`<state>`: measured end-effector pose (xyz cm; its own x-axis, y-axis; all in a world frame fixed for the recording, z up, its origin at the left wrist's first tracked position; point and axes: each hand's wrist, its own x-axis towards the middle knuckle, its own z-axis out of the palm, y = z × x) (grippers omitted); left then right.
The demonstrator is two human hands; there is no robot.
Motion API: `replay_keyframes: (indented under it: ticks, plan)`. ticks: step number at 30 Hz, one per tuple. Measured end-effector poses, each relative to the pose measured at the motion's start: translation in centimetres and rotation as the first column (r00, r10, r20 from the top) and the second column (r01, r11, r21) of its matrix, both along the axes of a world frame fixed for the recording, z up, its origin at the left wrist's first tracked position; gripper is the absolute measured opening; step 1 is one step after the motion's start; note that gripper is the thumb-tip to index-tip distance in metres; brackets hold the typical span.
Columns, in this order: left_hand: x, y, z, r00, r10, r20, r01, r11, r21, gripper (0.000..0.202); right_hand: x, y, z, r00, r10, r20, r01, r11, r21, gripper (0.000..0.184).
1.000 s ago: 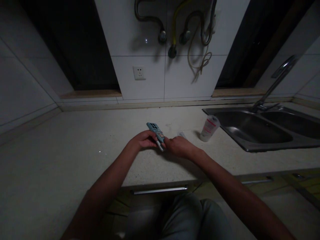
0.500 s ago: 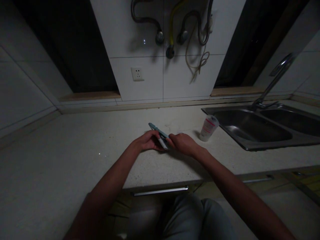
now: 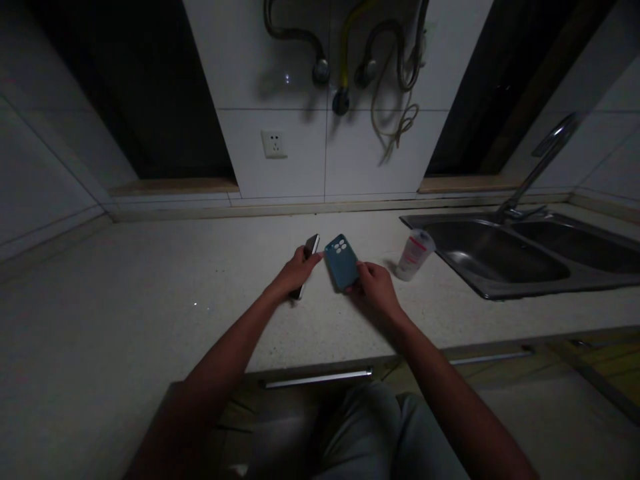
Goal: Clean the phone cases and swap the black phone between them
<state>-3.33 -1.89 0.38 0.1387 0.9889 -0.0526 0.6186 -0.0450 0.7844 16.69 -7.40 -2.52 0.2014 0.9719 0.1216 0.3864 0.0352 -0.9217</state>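
A dark phone with a pale edge [image 3: 312,245] is gripped in my left hand [image 3: 294,272], tilted on its side above the counter. My right hand [image 3: 376,283] pinches a blue-green phone case [image 3: 342,265] by its lower right edge. The case's back faces up, with several round camera holes near its top. Phone and case are apart, a small gap between them. Part of the phone is hidden behind my left fingers.
A clear plastic cup with red print [image 3: 415,255] stands right of my right hand. Further right is a steel double sink [image 3: 493,293] with a faucet [image 3: 543,167]. The pale counter [image 3: 175,267] meets a tiled wall with a socket [image 3: 274,144] and hoses.
The phone and case, together between my hands before, are now separated. My left hand has moved slightly left with the phone; my right hand holds the case turned back-up.
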Motion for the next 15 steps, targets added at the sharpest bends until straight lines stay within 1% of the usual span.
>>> replay_keyframes:
  ticks: [1,3,4,6,8,11,15]
  plan:
    - [0.0,0.0,0.0,0.993,0.029,-0.111,-0.023,0.998,0.051,0.064,0.0,-0.1,0.0,0.999,-0.013,0.042,0.013,1.000,0.013,0.045]
    - [-0.1,-0.1,-0.1,0.951,0.086,-0.298,-0.060,0.994,0.095,0.076,0.1,-0.4,0.2,0.989,-0.046,0.141,0.039,0.998,0.049,0.040]
    - [-0.1,-0.2,-0.2,0.922,0.107,-0.372,-0.074,0.992,0.102,0.079,0.1,-0.5,0.3,0.980,-0.059,0.190,0.047,0.997,0.069,0.037]
    - [-0.1,-0.2,-0.5,0.872,0.127,-0.472,-0.082,0.990,0.116,0.080,0.1,-0.7,0.4,0.953,-0.075,0.294,0.051,0.995,0.087,0.036]
    - [-0.2,-0.1,-0.8,0.843,0.140,-0.520,-0.083,0.988,0.131,0.078,0.0,-0.9,0.6,0.910,-0.084,0.407,0.062,0.996,0.066,0.037]
    - [-0.4,0.1,-1.1,0.822,0.150,-0.549,-0.097,0.987,0.124,0.076,-0.4,-1.2,0.8,0.809,-0.071,0.584,0.092,0.996,-0.006,0.040]
    - [-0.7,0.3,-1.4,0.786,0.176,-0.592,-0.111,0.983,0.145,0.073,-1.0,-1.6,0.9,0.653,0.045,0.756,0.059,0.992,-0.110,0.044]
